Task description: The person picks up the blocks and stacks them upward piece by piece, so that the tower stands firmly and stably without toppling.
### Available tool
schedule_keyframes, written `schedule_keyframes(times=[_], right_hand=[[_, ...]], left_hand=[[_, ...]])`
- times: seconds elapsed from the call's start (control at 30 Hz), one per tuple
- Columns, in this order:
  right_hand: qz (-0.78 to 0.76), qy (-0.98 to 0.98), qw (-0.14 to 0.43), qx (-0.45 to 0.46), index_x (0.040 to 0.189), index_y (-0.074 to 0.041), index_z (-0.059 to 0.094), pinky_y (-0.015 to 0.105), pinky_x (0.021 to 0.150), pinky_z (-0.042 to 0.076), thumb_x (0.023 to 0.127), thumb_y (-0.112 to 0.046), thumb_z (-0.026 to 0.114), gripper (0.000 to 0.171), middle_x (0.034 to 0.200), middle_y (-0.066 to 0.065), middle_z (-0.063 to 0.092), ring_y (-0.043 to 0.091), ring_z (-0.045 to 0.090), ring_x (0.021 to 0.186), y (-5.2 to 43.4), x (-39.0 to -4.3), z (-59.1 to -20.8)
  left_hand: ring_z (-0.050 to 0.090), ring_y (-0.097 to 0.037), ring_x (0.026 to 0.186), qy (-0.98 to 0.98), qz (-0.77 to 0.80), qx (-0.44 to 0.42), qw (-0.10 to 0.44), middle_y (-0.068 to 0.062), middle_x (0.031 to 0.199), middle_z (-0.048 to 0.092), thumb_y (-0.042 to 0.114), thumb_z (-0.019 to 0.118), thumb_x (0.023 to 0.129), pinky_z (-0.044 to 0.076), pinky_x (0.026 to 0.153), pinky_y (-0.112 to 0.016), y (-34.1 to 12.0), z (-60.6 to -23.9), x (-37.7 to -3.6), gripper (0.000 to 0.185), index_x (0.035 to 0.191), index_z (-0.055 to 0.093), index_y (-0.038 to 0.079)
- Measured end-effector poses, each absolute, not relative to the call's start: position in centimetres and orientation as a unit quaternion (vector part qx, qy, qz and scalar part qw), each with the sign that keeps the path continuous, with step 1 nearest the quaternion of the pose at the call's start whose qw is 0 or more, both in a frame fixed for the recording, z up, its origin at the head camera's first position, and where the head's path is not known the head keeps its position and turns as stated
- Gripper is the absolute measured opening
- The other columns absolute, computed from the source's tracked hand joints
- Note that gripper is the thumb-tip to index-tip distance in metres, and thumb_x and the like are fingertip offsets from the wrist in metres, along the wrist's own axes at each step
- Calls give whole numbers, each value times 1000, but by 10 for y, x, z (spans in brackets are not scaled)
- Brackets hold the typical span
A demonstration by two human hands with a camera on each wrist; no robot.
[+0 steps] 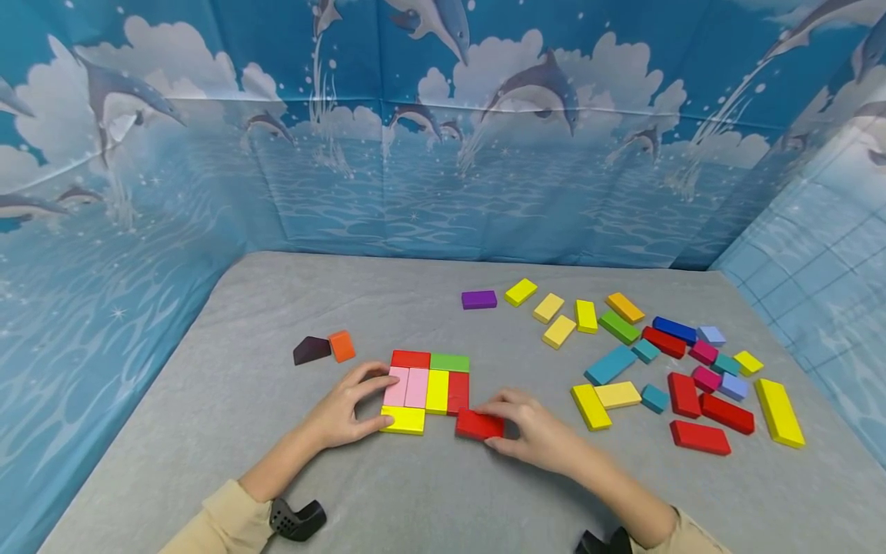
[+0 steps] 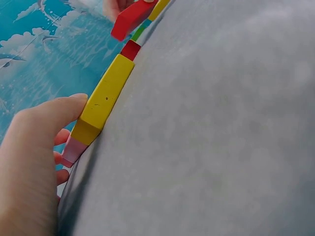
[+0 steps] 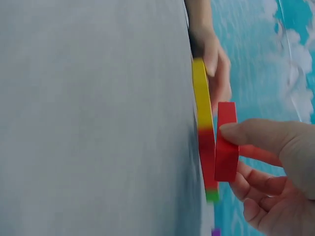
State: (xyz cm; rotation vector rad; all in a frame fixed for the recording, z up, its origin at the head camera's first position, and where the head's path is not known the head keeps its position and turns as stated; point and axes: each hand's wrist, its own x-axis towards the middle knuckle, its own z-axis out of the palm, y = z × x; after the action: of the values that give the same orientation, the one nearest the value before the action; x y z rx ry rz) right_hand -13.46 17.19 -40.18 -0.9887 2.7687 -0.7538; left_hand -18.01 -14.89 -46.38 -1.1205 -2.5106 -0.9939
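The right hand (image 1: 536, 437) pinches a red block (image 1: 479, 424) between thumb and fingers, holding it just above the grey mat (image 1: 429, 492), beside the flat block patch (image 1: 429, 388) (near its lower right). The left hand (image 1: 346, 412) steadies the patch, thumb on the yellow block (image 1: 404, 420), fingers curled at the pink edge
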Motion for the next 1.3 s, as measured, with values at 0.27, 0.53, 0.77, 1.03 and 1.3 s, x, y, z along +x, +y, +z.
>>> schedule_keyframes(times=[0.27, 0.53, 0.77, 1.03, 1.3], right_hand=[[-185, 904, 24, -385, 117, -10, 63, 24, 77, 48, 78, -22, 73, 41, 100, 1, 55, 11, 48, 89, 140, -137, -406], [-153, 909, -5, -389, 116, -11, 63, 25, 78, 48, 78, -23, 73, 41, 100, 0, 53, 11, 47, 90, 132, -138, -410], [-168, 910, -35, -377, 113, -13, 63, 26, 78, 47, 76, -22, 74, 40, 100, -2, 51, 10, 45, 90, 130, -138, -414], [-189, 914, -77, -351, 106, -15, 62, 28, 76, 46, 73, -26, 75, 37, 93, -3, 48, 9, 45, 87, 124, -138, -423], [-228, 910, -83, -337, 102, -12, 62, 21, 68, 45, 73, -25, 75, 35, 92, -2, 46, 8, 44, 82, 121, -140, -429]], left_hand=[[44, -18, 115, -854, -339, -382, 105, -5, 126, 46, 35, 67, 81, 40, 93, -39, -148, -463, -182, 48, 124, 57, 15], [45, -19, 114, -854, -338, -381, 108, -4, 126, 46, 35, 67, 80, 40, 93, -40, -148, -463, -183, 48, 123, 57, 15], [45, -19, 114, -853, -339, -381, 108, -6, 126, 46, 33, 68, 80, 40, 93, -40, -148, -462, -181, 47, 122, 58, 14], [45, -19, 114, -856, -338, -378, 104, -6, 126, 46, 33, 68, 79, 40, 93, -40, -149, -461, -180, 48, 122, 58, 14], [45, -19, 114, -855, -340, -377, 105, -6, 126, 46, 32, 68, 79, 40, 93, -41, -149, -461, -180, 48, 122, 58, 14]])
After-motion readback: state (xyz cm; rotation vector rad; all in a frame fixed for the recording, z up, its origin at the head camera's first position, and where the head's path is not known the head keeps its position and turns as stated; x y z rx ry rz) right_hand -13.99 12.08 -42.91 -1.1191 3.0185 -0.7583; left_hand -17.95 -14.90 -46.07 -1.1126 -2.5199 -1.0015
